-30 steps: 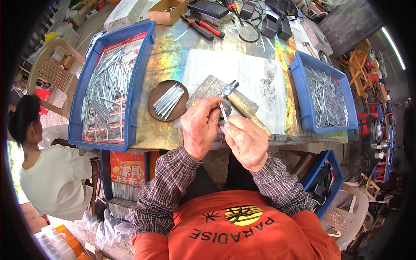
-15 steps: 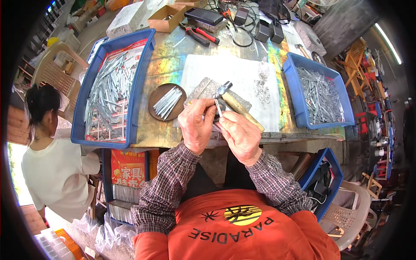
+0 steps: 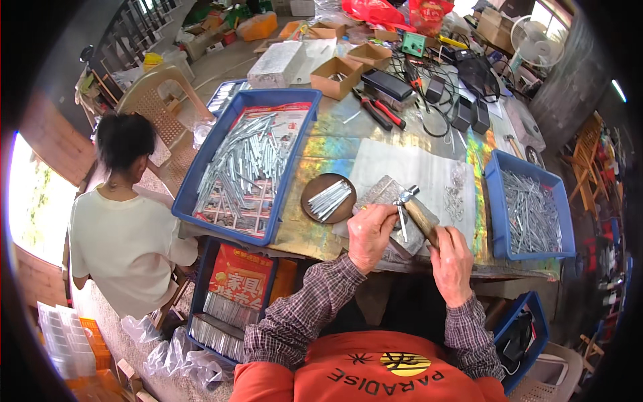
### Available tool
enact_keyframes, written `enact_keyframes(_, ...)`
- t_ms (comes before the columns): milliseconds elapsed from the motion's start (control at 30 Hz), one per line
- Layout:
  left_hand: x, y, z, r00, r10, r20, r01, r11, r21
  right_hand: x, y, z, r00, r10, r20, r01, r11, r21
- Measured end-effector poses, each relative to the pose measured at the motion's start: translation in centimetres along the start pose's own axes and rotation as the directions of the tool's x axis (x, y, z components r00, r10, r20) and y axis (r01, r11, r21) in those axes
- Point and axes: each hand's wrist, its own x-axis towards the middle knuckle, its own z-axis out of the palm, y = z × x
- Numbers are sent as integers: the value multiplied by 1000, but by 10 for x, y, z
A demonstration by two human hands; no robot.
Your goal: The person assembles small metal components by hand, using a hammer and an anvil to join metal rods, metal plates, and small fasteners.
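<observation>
My left hand is closed in a pinch on a thin silver metal rod, which slants down over the grey stone block. The fingers of my right hand close round the lower end of a hammer's wooden handle. Its steel head lies over the block, close to the rod's upper end and my left fingertips. Left of the block, a round brown dish carries a bundle of similar rods. White paper is spread under the block, with small wire-like metal pieces on its right part.
Blue trays of metal rods stand left and right. Red-handled pliers, an open cardboard box and black adapters with cables lie at the back. A person in a white top sits at the left.
My view has swung left, shifting the scene rightward. My right hand has left the small rod and taken the hammer's handle. My left hand still pinches the rod.
</observation>
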Motion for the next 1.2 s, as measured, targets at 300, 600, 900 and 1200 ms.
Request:
enact_keyframes(300, 6, 1, -2, 999, -22, 23, 23, 999, -28, 5, 3, 11, 998, 63, -28, -63, 998, 9)
enact_keyframes(600, 3, 0, -1, 1000, -9, 21, 9, 1000, -25, 11, -11, -38, 974, 126, -187, -45, 921, 386)
enact_keyframes(900, 6, -2, -3, 997, -55, 47, 56, 998, -27, 10, -15, -43, 986, 20, -167, 45, 925, 378)
enact_keyframes(1200, 3, 1, -1, 995, -88, 39, 90, 994, -56, 9, -14, -45, 987, -85, -136, 123, 948, 293)
